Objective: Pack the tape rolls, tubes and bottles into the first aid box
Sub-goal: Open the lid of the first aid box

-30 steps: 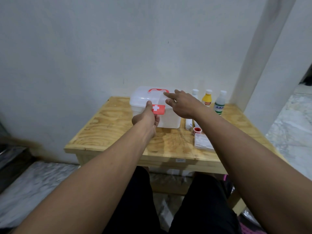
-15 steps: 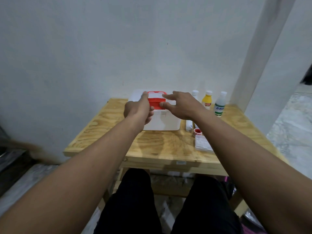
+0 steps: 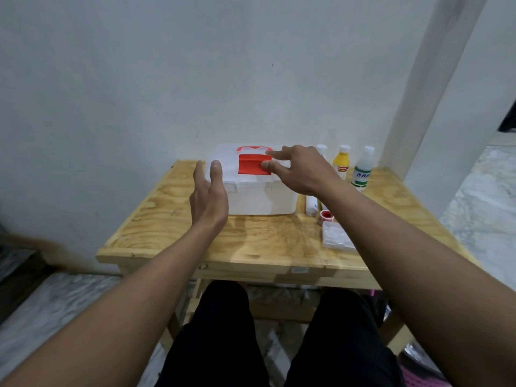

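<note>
The white first aid box (image 3: 259, 199) stands at the back middle of the wooden table (image 3: 251, 244), its lid down. Its red latch (image 3: 251, 164) is flipped up against the lid, below the red handle (image 3: 254, 148). My right hand (image 3: 301, 171) pinches the latch's right edge with thumb and forefinger. My left hand (image 3: 209, 196) is open beside the box's left front corner, thumb at the lid. To the right stand a yellow bottle (image 3: 341, 163), a green-labelled bottle (image 3: 362, 174) and a white-capped bottle (image 3: 321, 148) mostly hidden by my hand. A white tube (image 3: 310, 205) and a red tape roll (image 3: 324, 216) lie there.
A clear plastic case (image 3: 336, 237) lies in front of the tape roll, partly under my right forearm. A white wall rises right behind the table, with a pillar (image 3: 435, 79) at the back right. My knees are under the table's front edge.
The red latch went from hanging on the box's front to flipped up on the lid. My left hand has since let go and moved left to the box's corner.
</note>
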`<move>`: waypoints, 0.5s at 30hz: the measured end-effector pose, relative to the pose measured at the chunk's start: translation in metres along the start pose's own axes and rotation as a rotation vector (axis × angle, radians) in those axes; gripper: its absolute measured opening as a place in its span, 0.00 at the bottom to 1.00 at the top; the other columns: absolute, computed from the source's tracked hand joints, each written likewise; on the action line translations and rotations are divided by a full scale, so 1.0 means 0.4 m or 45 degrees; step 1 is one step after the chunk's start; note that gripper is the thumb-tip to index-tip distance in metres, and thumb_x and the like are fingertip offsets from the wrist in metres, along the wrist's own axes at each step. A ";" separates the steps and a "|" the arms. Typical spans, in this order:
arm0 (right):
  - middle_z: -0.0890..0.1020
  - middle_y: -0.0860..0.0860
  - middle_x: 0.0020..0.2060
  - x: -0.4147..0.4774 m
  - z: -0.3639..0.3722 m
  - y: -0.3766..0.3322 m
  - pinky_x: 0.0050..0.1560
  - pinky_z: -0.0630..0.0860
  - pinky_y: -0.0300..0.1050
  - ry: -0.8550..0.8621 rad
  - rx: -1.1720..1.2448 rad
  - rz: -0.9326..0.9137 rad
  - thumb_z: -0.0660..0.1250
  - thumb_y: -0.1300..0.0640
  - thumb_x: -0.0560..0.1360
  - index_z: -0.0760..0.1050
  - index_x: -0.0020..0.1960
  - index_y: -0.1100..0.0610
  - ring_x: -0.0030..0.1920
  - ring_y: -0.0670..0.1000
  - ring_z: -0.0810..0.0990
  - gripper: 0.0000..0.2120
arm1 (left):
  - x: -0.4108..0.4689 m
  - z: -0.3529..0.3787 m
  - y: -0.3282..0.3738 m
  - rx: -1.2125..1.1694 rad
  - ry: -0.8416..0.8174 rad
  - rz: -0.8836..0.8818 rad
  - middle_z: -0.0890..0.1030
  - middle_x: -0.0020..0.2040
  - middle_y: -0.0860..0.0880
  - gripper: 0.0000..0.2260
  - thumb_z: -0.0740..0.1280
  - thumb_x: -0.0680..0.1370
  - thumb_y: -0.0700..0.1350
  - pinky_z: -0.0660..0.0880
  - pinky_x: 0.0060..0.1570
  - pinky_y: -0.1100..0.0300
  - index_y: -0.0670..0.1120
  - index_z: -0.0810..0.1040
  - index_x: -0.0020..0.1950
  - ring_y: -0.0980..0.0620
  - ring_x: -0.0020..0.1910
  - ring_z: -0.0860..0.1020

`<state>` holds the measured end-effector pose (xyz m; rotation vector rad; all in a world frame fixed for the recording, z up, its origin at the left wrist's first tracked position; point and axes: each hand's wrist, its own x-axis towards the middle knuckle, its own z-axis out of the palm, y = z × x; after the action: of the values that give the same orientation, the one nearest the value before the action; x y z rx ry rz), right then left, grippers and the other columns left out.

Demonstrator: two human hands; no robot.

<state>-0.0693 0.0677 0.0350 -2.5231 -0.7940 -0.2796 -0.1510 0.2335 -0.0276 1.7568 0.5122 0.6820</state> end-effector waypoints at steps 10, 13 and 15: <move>0.83 0.49 0.62 0.035 -0.039 -0.016 0.62 0.75 0.49 0.084 0.256 0.077 0.65 0.35 0.76 0.84 0.61 0.48 0.66 0.52 0.77 0.22 | 0.064 -0.026 -0.005 0.040 -0.039 0.212 0.68 0.77 0.51 0.25 0.55 0.83 0.57 0.60 0.62 0.62 0.54 0.60 0.80 0.51 0.74 0.67; 0.83 0.50 0.61 0.058 -0.062 -0.019 0.57 0.73 0.46 0.102 0.359 0.124 0.67 0.35 0.74 0.85 0.58 0.50 0.63 0.51 0.78 0.23 | 0.098 -0.036 0.012 0.045 -0.035 0.303 0.73 0.73 0.52 0.25 0.58 0.80 0.51 0.64 0.59 0.61 0.52 0.66 0.77 0.51 0.70 0.71; 0.84 0.50 0.57 0.079 -0.075 -0.019 0.51 0.72 0.45 0.105 0.406 0.164 0.68 0.35 0.73 0.85 0.56 0.52 0.56 0.50 0.79 0.23 | 0.129 -0.038 0.024 0.102 -0.026 0.317 0.72 0.74 0.52 0.22 0.60 0.82 0.49 0.64 0.60 0.63 0.51 0.67 0.77 0.52 0.70 0.71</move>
<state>-0.0494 0.0738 0.0742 -2.2353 -0.5891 -0.1953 -0.1233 0.2750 -0.0055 1.9203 0.3122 0.8254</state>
